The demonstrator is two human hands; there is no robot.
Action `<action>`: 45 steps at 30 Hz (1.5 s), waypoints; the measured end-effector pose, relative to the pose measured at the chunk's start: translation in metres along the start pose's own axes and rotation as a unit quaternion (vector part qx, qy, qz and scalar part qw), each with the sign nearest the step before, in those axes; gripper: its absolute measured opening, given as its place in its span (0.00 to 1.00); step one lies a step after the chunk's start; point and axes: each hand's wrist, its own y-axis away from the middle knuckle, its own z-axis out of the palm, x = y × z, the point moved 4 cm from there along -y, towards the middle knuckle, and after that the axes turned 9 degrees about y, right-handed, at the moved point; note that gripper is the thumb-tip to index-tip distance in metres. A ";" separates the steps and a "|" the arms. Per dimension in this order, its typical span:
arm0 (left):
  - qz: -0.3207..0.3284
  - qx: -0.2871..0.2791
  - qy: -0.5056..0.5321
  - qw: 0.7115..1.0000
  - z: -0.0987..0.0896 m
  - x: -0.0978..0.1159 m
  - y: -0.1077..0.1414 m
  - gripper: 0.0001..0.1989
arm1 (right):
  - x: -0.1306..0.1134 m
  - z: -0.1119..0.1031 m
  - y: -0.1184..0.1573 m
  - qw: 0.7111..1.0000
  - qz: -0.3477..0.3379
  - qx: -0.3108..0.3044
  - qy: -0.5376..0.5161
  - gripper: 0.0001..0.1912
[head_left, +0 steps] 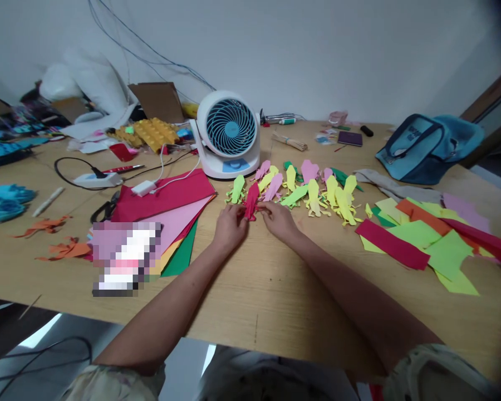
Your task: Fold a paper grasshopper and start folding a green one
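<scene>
A small red paper cut-out (pixel 251 200) with narrow strips at its lower end lies on the table between my hands. My left hand (pixel 231 224) is closed on its left side, fingertips at the lower edge. On the other side my right hand (pixel 279 221) pinches the lower right part of the same cut-out. Just beyond my fingers are several similar cut-outs: a light green one (pixel 237 188), a pink one (pixel 273 186) and a yellow one (pixel 313 196) among them. The exact grip of the fingertips is too small to make out.
A white fan (pixel 229 133) stands behind the cut-outs. Coloured sheets (pixel 167 195) and a pixelated, phone-like object (pixel 127 259) lie to the left, near orange paper pieces (pixel 69 249). Paper scraps (pixel 417 236) and a blue bag (pixel 428 147) are at the right.
</scene>
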 end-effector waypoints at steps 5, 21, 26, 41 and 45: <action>-0.014 0.008 0.014 1.000 -0.004 -0.003 0.001 0.10 | 0.011 -0.004 -0.001 0.999 0.036 0.035 0.010 0.14; -0.030 0.014 0.038 0.999 -0.009 -0.002 0.002 0.11 | 0.011 -0.001 -0.016 0.994 0.064 0.032 0.078 0.11; -0.040 0.010 0.057 0.998 -0.012 -0.004 0.003 0.13 | 0.000 -0.004 -0.006 0.997 0.032 0.018 0.072 0.09; -0.062 0.038 0.067 0.995 -0.016 -0.017 -0.003 0.14 | -0.014 -0.018 0.027 0.995 -0.023 -0.015 0.095 0.14; -0.073 0.079 0.081 0.991 -0.023 -0.012 -0.002 0.11 | -0.014 -0.035 0.057 0.987 -0.075 -0.039 0.135 0.14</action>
